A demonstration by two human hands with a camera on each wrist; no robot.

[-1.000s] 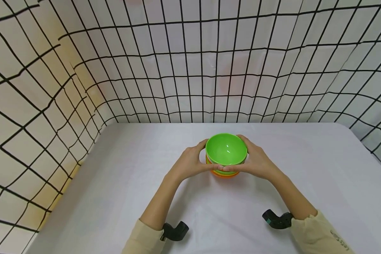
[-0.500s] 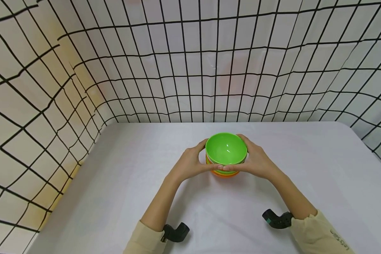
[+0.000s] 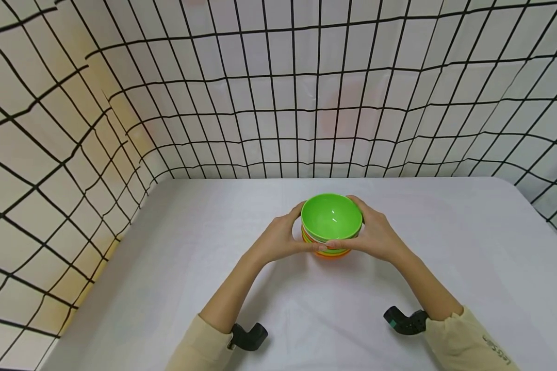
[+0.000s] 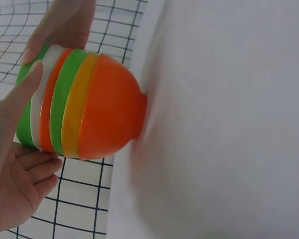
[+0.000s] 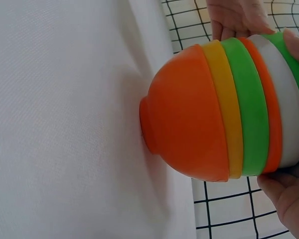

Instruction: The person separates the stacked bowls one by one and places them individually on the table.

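Barely a shift since half a second ago: the left sleeve point(image 3: 201, 342) and its black wrist device point(image 3: 249, 337) have slid a bit further left, the left hand point(image 3: 278, 239) has its thumb slightly lower, and the stack of bowls point(image 3: 331, 216) stays put. Around it there's just a white-covered table point(image 3: 167, 288) and a pale wall with a black grid point(image 3: 278, 93) behind. Stack's upright near the far side, running orange, yellow, green, orange, white, green from bottom to top. Both thumbs block part of it in the head view. Finger-wise, the left hand and right hand point(image 3: 376, 234) are spread wide around the upper bowls, thumbs in front with tips about meeting, gripping from both sides.
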